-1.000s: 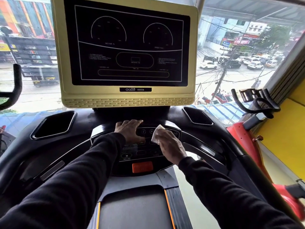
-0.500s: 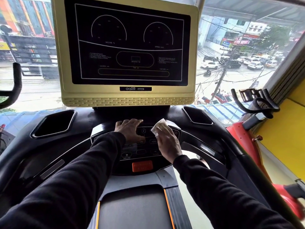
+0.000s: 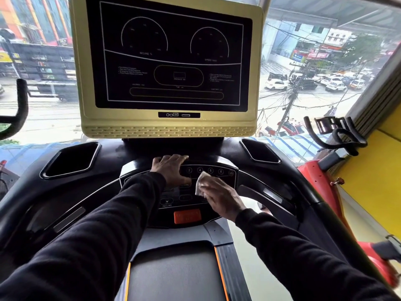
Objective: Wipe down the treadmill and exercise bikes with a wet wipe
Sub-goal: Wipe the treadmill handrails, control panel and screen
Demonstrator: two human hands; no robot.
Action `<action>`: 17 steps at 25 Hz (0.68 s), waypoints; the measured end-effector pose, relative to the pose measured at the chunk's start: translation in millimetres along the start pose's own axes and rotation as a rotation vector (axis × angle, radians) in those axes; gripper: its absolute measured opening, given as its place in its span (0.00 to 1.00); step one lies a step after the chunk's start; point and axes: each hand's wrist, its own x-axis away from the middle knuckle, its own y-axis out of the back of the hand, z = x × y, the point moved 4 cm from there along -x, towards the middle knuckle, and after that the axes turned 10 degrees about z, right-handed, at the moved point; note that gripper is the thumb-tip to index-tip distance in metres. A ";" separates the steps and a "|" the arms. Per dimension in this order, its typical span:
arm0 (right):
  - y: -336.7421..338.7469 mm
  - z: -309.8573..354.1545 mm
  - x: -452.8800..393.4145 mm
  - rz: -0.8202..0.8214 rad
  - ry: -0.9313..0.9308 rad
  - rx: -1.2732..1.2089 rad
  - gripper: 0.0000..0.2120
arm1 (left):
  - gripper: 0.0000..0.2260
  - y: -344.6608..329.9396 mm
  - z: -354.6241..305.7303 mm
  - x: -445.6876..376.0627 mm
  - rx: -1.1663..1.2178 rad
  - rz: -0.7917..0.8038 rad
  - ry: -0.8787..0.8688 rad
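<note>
Long black sleeves on both arms, cuffs at wrists, bare hands point(image 3: 171, 168)

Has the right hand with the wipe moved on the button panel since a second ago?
Yes. The right hand and wipe slid up toward the numbered buttons, then back down toward the orange button.
</note>
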 end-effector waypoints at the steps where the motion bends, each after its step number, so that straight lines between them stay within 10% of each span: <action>1: 5.0 -5.0 -5.4 -0.057 -0.093 -0.001 0.11 | 0.41 0.3 -0.2 -0.1 0.003 -0.002 -0.003; 7: -13.1 6.2 11.0 0.087 0.050 -0.001 0.11 | 0.42 -0.6 9.9 4.2 0.019 -0.030 0.002; 11: 1.1 -5.1 -4.4 -0.074 -0.241 -0.068 0.16 | 0.40 -2.0 10.7 7.1 -0.007 -0.032 0.043; 17: -11.6 0.8 12.9 0.036 0.023 -0.030 0.09 | 0.40 -2.6 12.1 5.7 -0.013 -0.027 0.046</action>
